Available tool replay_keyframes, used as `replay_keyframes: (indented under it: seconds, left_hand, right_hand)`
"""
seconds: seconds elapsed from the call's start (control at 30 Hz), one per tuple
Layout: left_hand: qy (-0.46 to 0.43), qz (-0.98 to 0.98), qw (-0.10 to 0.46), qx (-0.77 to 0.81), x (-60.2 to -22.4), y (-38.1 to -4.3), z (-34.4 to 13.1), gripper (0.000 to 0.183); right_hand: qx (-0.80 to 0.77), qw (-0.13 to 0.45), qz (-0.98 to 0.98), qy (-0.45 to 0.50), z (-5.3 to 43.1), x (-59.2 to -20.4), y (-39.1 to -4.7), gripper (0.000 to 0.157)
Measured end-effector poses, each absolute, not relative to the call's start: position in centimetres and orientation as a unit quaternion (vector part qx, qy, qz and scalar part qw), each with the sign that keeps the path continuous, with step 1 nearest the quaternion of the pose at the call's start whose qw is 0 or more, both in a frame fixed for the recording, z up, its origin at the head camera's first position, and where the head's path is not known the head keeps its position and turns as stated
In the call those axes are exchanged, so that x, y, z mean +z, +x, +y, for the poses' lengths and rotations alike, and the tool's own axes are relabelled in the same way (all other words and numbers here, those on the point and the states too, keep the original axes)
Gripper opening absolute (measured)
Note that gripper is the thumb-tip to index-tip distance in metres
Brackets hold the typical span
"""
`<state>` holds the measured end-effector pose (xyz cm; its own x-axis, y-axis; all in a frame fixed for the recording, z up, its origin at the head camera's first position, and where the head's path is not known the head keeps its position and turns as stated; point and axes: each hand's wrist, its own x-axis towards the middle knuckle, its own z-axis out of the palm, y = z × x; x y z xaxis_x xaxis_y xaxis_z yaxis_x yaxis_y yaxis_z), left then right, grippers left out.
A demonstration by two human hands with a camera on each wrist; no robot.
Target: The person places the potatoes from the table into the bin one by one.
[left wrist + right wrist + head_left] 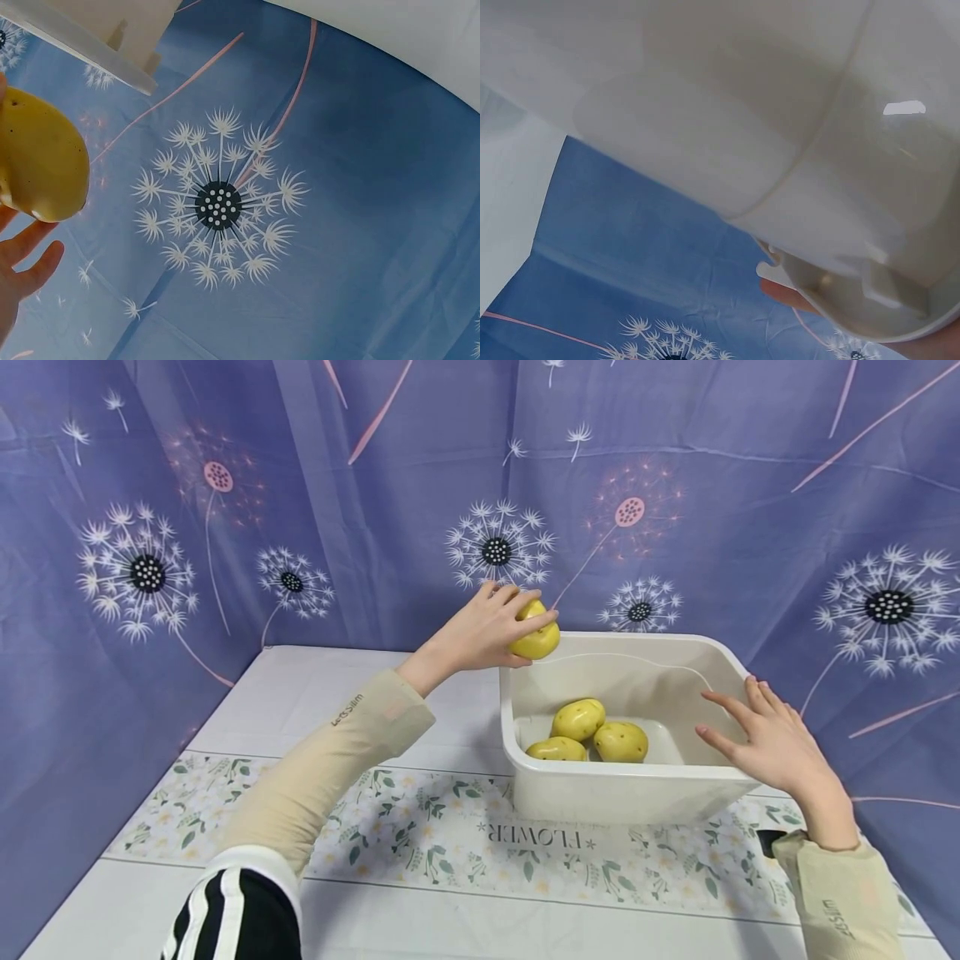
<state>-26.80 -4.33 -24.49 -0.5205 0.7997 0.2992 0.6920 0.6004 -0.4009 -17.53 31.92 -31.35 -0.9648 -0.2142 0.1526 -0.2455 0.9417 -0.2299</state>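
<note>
My left hand [491, 631] grips a yellow potato [536, 633] with small dark specks, held up over the back left corner of a white plastic bin [630, 789]. In the left wrist view, fingers curve around the same potato [45, 161]. Inside the bin, three similar potatoes [621, 742] lie together toward the left end. My right hand [780, 739] rests at the bin's right rim. Its thumb and forefinger stretch out over the inside, while the other fingers lie along the rim. A fingertip [787, 295] shows beyond the rim in the right wrist view.
The bin stands on a table [375, 893] covered with a white cloth that has a floral band. A purple-blue dandelion curtain [405, 485] hangs close behind the table and along both sides.
</note>
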Motion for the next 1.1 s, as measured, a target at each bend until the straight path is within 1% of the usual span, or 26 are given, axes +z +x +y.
replay_keyframes:
  seconds: [0.5,0.77,1.1]
  left_hand:
    - [-0.427,-0.873,0.208,0.107,-24.6,-27.8,-3.0,0.067]
    - [-0.423,-0.875,0.207,0.111,-25.0,-28.5,-2.4,0.065]
    - [-0.425,-0.877,0.189,0.125,-25.6,-28.8,-1.3,0.065]
  right_hand:
    - [0.123,0.073,-0.982,0.123,32.0,-31.4,-17.6,0.058]
    - [0.123,0.068,-0.983,0.120,31.9,-31.3,-17.5,0.057]
    - [0.122,0.071,-0.983,0.119,31.9,-31.3,-17.5,0.057]
